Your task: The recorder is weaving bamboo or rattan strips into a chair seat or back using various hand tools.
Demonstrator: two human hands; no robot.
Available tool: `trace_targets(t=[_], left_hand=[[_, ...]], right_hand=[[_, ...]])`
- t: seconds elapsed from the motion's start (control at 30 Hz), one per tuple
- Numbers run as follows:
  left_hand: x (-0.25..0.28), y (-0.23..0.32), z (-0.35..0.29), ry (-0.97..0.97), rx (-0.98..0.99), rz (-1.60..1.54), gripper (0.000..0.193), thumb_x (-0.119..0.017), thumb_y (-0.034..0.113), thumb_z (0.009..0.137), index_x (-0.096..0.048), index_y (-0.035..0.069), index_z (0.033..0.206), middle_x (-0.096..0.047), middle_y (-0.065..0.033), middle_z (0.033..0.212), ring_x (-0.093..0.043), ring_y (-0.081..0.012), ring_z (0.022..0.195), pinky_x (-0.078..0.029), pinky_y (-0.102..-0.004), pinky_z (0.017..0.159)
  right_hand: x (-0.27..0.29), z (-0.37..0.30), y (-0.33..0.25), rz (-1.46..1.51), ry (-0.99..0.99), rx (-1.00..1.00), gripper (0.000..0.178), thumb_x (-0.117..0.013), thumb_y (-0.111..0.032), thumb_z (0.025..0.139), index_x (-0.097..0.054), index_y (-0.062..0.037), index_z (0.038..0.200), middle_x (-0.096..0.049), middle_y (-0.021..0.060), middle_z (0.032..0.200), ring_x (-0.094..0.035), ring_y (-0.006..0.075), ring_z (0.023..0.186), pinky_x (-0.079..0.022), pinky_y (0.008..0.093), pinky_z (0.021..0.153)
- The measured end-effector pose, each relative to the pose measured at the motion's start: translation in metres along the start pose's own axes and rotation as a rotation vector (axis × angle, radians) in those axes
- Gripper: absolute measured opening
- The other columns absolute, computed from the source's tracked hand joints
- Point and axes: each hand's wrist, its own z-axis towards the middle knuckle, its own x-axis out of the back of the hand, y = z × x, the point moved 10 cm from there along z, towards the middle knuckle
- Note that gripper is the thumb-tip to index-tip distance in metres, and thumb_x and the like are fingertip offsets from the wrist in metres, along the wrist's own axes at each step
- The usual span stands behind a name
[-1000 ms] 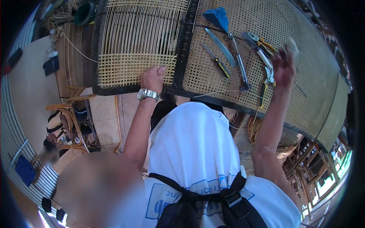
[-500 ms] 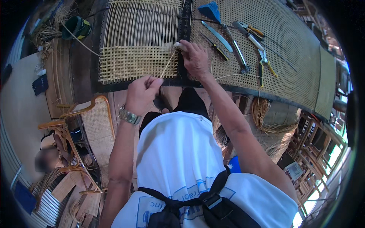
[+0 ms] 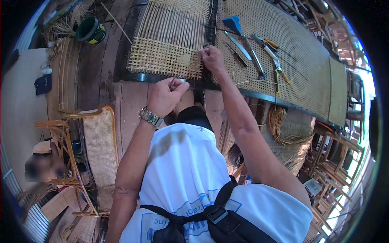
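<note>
Cane weave (image 3: 162,56) | left hand (image 3: 165,96) at near edge of frame (image 3: 139,77), grip pinched narrow, contents unclear | right hand (image 3: 213,60) at weave's right edge, grip: cannot tell | advise even tension, flat lay

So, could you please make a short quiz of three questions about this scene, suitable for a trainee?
1. True or false: the watch is on the person's left wrist.

2. The right hand is at:
a) the chair
b) the right edge of the left panel
c) the bucket

3. Name one tool lying on the right panel.

Key: 1. True. 2. b. 3. For example, pliers.
</note>
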Motion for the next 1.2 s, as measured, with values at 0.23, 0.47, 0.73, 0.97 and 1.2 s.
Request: trace_targets(t=[0.23, 0.47, 0.73, 0.97, 1.2], left_hand=[[0.030, -0.100, 0.014, 0.149, 0.185, -0.324, 0.034, -0.067, 0.036, 0.094, -0.071, 0.002, 0.090, -0.068, -0.0018, 0.072, -0.057, -0.0073, 0.059, -0.045, -0.0247, 0.053], [-0.078, -0.098, 0.056, -0.404, 0.550, -0.819, 0.034, -0.064, 0.038, 0.095, -0.072, 0.005, 0.095, -0.071, -0.0034, 0.075, -0.055, -0.0067, 0.056, -0.039, -0.0247, 0.046], [-0.033, 0.011, 0.020, -0.179, 0.191, -0.158, 0.035, -0.054, 0.030, 0.102, -0.069, -0.001, 0.101, -0.070, -0.0065, 0.073, -0.065, -0.0119, 0.071, -0.048, -0.0261, 0.075], [-0.048, 0.091, -0.006, -0.181, -0.033, -0.227, 0.033, -0.053, 0.027, 0.103, -0.066, -0.001, 0.093, -0.069, -0.0067, 0.070, -0.065, -0.0106, 0.064, -0.050, -0.0250, 0.062], [-0.045, 0.131, -0.028, -0.084, -0.009, -0.150, 0.032, -0.055, 0.022, 0.102, -0.063, 0.001, 0.079, -0.066, -0.0050, 0.068, -0.062, -0.0095, 0.063, -0.048, -0.0273, 0.057]], right_hand=[[0.045, -0.041, -0.100, 0.484, -0.373, -0.204, 0.027, -0.074, -0.028, 0.089, -0.068, -0.0017, 0.089, -0.063, 0.0016, 0.072, -0.056, 0.0088, 0.071, -0.048, 0.0302, 0.067], [0.184, -0.131, -0.279, 0.828, -0.628, 0.158, 0.026, -0.075, -0.009, 0.083, -0.066, -0.0035, 0.107, -0.065, 0.0117, 0.103, -0.063, 0.0216, 0.094, -0.049, 0.0321, 0.081], [0.095, -0.105, -0.036, 0.350, -0.321, -0.158, 0.030, -0.076, -0.007, 0.081, -0.063, -0.0035, 0.108, -0.061, 0.0141, 0.086, -0.064, 0.0259, 0.080, -0.052, 0.0349, 0.075], [0.018, -0.038, -0.021, 0.349, -0.115, 0.023, 0.027, -0.069, -0.011, 0.083, -0.064, -0.0090, 0.110, -0.062, 0.0132, 0.101, -0.061, 0.0373, 0.094, -0.051, 0.0459, 0.083], [0.033, -0.010, -0.031, 0.165, -0.032, 0.133, 0.004, -0.058, -0.011, 0.082, -0.060, -0.0077, 0.084, -0.062, 0.0142, 0.089, -0.058, 0.0372, 0.084, -0.046, 0.0480, 0.073]])
